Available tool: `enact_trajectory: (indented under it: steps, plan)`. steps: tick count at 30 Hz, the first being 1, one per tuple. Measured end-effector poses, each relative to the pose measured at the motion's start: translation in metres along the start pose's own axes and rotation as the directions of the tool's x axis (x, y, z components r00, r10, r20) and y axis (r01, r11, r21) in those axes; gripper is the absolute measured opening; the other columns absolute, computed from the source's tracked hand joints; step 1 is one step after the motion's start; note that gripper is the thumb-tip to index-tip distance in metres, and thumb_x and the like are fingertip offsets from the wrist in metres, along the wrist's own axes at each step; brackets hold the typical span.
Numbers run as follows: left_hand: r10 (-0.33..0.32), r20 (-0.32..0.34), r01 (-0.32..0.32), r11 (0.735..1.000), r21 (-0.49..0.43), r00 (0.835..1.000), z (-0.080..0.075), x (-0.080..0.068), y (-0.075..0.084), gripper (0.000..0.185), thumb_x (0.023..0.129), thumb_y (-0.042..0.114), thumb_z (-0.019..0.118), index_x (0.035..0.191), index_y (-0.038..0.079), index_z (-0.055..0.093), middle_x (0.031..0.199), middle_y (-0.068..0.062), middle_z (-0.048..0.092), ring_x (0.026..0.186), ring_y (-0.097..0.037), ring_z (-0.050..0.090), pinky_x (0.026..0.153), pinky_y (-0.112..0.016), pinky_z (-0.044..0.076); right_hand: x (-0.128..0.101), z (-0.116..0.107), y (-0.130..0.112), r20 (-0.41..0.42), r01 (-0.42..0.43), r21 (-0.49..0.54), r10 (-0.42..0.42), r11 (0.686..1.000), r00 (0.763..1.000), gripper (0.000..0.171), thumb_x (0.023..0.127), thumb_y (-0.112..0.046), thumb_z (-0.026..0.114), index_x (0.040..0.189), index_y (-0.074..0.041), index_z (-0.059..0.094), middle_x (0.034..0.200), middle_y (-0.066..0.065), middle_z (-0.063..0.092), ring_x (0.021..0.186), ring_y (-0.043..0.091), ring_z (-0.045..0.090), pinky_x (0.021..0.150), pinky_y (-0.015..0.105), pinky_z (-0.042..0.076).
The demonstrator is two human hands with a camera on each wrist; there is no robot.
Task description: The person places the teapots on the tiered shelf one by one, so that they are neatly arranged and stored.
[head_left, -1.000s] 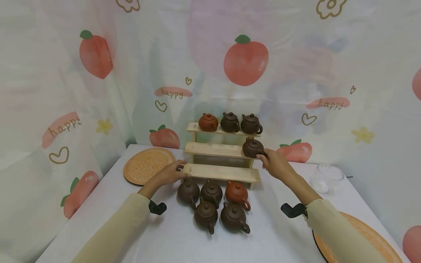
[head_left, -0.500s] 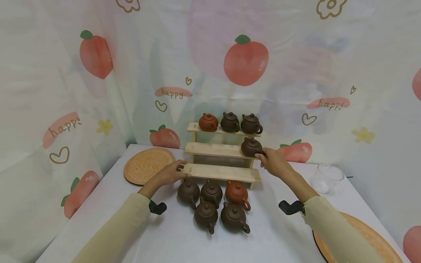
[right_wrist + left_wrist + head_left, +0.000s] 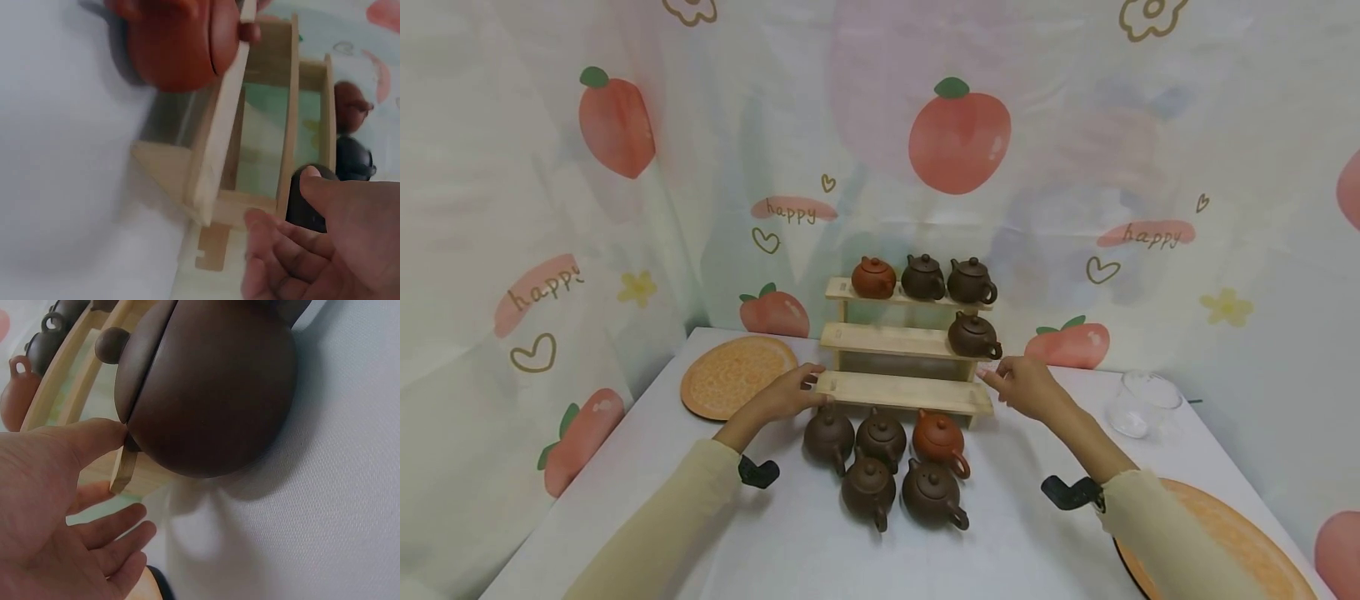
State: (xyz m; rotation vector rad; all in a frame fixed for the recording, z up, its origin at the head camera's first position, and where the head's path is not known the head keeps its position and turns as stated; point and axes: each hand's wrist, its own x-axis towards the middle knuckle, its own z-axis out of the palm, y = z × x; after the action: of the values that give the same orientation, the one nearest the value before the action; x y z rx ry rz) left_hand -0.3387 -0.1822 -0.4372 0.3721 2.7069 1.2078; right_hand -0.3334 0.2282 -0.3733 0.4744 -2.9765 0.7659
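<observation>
A three-step wooden display stand (image 3: pixel 906 392) stands on the white table. My left hand (image 3: pixel 788 393) holds the left end of its lowest step, thumb in front and index finger behind; the left wrist view shows the other fingers loose. Just below that thumb sits a dark brown teapot (image 3: pixel 212 387). On the right end of the middle step rests another dark teapot (image 3: pixel 973 335), its handle pointing toward my right hand (image 3: pixel 1026 387). That hand is apart from the teapot, slightly below its handle, thumb and fingers loosely bent around nothing.
One reddish teapot (image 3: pixel 873 277) and two dark ones (image 3: pixel 922 277) line the top step. Before the stand, several dark teapots (image 3: pixel 868 490) and a reddish one (image 3: pixel 938 437) crowd together. Round orange mats (image 3: pixel 737 377) lie left and front right; clear glassware (image 3: pixel 1138 404) stands right.
My right hand has let go of the dark teapot's handle and drawn slightly down and away. The teapot shifted a little left on the middle step beforehand. My left hand stays put.
</observation>
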Motion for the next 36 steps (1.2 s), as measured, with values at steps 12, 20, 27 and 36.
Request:
enact_trajectory:
  steps: [12, 20, 27, 36]
  plan:
    - [0.006, -0.008, -0.006, 1.000, 0.000, 1.000, -0.002, -0.002, 0.000, 0.068, 0.100, 0.030, 0.072, 0.153, -0.003, 0.046, 0.148, -0.032, 0.055, 0.137, -0.048, 0.055, 0.111, -0.058, 0.048, -0.058, 0.047, -0.022, 0.231, 0.021, 0.078, -0.039, 0.997, 0.972, 0.044, 0.099, -0.051, 0.071, 0.081, -0.010, 0.067, 0.066, 0.001, 0.066, 0.062, 0.015, 0.058, 0.058, 0.033, 0.046]
    - [-0.003, -0.015, 0.003, 1.000, -0.004, 1.000, -0.002, -0.002, -0.002, 0.067, 0.100, 0.029, 0.072, 0.154, -0.002, 0.046, 0.148, -0.031, 0.055, 0.138, -0.048, 0.054, 0.112, -0.059, 0.046, -0.061, 0.066, -0.020, 0.219, 0.120, 0.062, -0.131, 0.991, 0.967, 0.035, 0.101, -0.038, 0.071, 0.076, -0.014, 0.065, 0.062, -0.009, 0.053, 0.059, 0.009, 0.050, 0.054, 0.025, 0.041]
    - [0.008, -0.011, -0.008, 1.000, -0.009, 1.000, -0.001, -0.001, 0.000, 0.067, 0.100, 0.029, 0.072, 0.153, -0.003, 0.046, 0.149, -0.031, 0.055, 0.139, -0.048, 0.053, 0.113, -0.059, 0.045, -0.065, 0.066, -0.016, 0.141, 0.155, -0.025, -0.150, 0.988, 0.979, 0.027, 0.101, -0.031, 0.072, 0.080, -0.016, 0.066, 0.064, -0.008, 0.053, 0.062, 0.009, 0.047, 0.058, 0.027, 0.041]
    - [0.005, -0.016, -0.005, 1.000, -0.007, 1.000, -0.001, 0.000, 0.000, 0.067, 0.100, 0.030, 0.072, 0.153, -0.003, 0.047, 0.148, -0.031, 0.055, 0.138, -0.048, 0.054, 0.113, -0.059, 0.045, -0.068, 0.079, -0.007, 0.124, 0.243, -0.081, -0.233, 0.966, 0.965, 0.026, 0.100, -0.025, 0.071, 0.083, -0.014, 0.056, 0.069, -0.008, 0.047, 0.066, 0.010, 0.046, 0.061, 0.029, 0.042]
